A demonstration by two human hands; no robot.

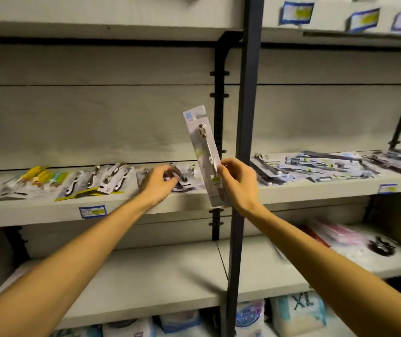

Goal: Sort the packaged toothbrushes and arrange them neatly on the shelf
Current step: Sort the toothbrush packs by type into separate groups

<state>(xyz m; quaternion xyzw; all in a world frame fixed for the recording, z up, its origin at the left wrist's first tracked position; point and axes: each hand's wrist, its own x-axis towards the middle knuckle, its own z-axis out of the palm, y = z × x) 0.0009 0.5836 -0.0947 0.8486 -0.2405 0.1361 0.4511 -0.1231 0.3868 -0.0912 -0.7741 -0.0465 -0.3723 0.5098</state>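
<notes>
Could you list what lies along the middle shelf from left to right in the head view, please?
Yellow-and-teal toothbrush packs → black-and-white toothbrush packs → left hand on dark packs → upright grey toothbrush pack → right hand holding it → dark upright post → jumbled pile of toothbrush packs.

Dark steel upright post (248, 117), blue price labels (297, 11) at 1 o'clock, soft bagged goods (299, 310) at 5 o'clock, pink packets (335, 233) at 4 o'clock.

Pale shelving (146, 276), dark steel upright (248, 117)
</notes>
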